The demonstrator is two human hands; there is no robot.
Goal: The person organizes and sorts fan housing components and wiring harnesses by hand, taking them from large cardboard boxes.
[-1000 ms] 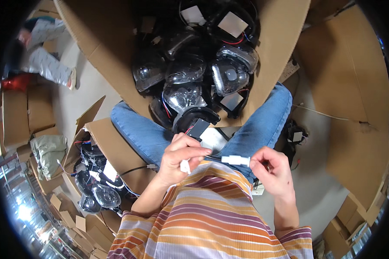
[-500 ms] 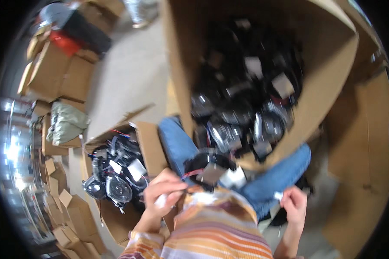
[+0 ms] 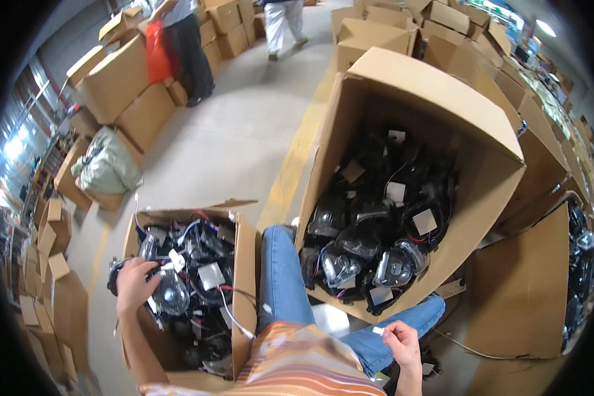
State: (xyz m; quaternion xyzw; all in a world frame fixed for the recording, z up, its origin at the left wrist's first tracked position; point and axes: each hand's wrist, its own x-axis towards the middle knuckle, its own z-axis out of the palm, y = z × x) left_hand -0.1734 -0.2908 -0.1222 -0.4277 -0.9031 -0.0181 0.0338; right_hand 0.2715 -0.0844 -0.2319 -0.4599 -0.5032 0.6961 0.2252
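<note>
Lamp (image 3: 114, 277) at eight o'clock lies under the left hand (image 3: 138, 282), grip unclear; the right hand (image 3: 402, 340) pinches a white piece (image 3: 378, 330) at five.

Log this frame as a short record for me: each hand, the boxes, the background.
Left hand: left hand over lamps at the left box; grip unclear
Right hand: right hand pinching a small white piece, away from the boxes
Left box: open; black lamps with clear lenses, loose wires
Large box: open; more such lamps inside
Background: green sack, stacked cartons, two people
</note>
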